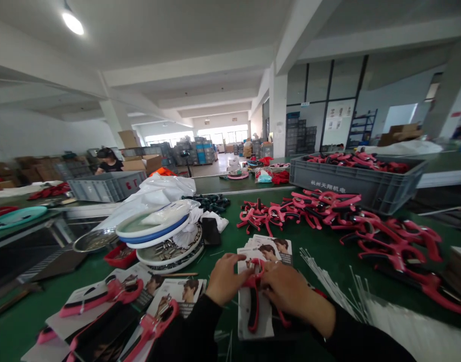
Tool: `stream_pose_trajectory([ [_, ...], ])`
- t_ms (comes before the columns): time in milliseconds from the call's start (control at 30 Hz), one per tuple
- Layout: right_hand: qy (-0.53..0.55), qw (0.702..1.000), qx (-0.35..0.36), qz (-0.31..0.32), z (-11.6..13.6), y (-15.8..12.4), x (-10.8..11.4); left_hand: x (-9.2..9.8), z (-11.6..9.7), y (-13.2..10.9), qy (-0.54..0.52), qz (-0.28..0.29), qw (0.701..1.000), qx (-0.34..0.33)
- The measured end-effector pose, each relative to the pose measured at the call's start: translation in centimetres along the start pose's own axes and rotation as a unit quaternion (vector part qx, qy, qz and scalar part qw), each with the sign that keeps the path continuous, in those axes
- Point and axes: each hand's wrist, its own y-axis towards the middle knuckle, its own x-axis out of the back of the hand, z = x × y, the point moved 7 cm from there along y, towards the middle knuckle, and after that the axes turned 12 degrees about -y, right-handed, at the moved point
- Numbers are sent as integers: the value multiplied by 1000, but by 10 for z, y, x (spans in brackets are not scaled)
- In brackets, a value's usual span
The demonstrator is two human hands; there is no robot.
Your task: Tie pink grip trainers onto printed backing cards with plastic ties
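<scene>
Pink pliers with black grips [254,296] lie on a printed backing card [266,322], on top of a small stack of similar cards [285,246]. My left hand [226,278] is at their left side, thumb and fingers closed at the pliers' head. From the right, my right hand [291,289] grips the same head, its fingers bent over it. My fingertips partly cover the head, so any small part between them is hidden. Beside my right wrist, thin white cable ties [330,281] are spread out. Left of my left arm lie carded pink pliers [155,327].
Loose pink pliers [313,206] are heaped behind, before a grey crate [351,183] full of more. Stacked round trays [155,226] with metal parts, a steel bowl [94,240] and a red tray [120,255] stand left. A person [108,162] is at the far left.
</scene>
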Motion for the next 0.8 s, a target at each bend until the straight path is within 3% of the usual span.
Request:
stream_pose_trajectory([
  [200, 95, 989, -89, -74, -26, -9, -20, -36, -5, 34, 7, 16, 1000, -16],
  [433, 299, 923, -135, -199, -41, -10, -31, -38, -22, 16, 1, 32, 998, -58],
  [533, 331, 910, -146, -201, -44, -8, -34, -34, -27, 7, 21, 34, 997, -70],
  [800, 321, 921, -114, -189, -40, -7, -38, -36, -29, 2, 83, 28, 990, -107],
])
